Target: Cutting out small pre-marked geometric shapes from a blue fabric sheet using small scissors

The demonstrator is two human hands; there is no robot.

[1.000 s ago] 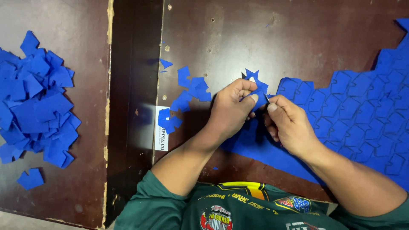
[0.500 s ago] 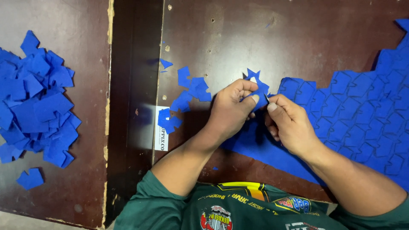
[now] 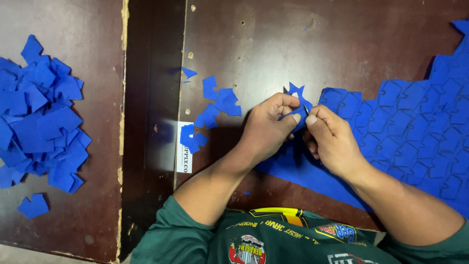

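Bench (image 3: pixel 303 44): brown, worn. Blue sheet (image 3: pixel 415 127) covers its right side; cut pile (image 3: pixel 39 117) lies far left. Left hand (image 3: pixel 266 129) pinches a blue piece (image 3: pixel 295 100) above the sheet's edge. Right hand (image 3: pixel 332 139), grip closed on a small blade (image 3: pixel 306 109), touches the piece.

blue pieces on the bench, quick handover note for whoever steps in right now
Left hand: pinches a small blue piece at the sheet's edge.
Right hand: holds a thin blade against that piece.
Things: the large blue sheet, marked all over with cut shapes, lies on the right.
Done: a big pile of loose pieces on the far left; a few scraps near the middle.
Left: most of the sheet's shapes are not yet separated.
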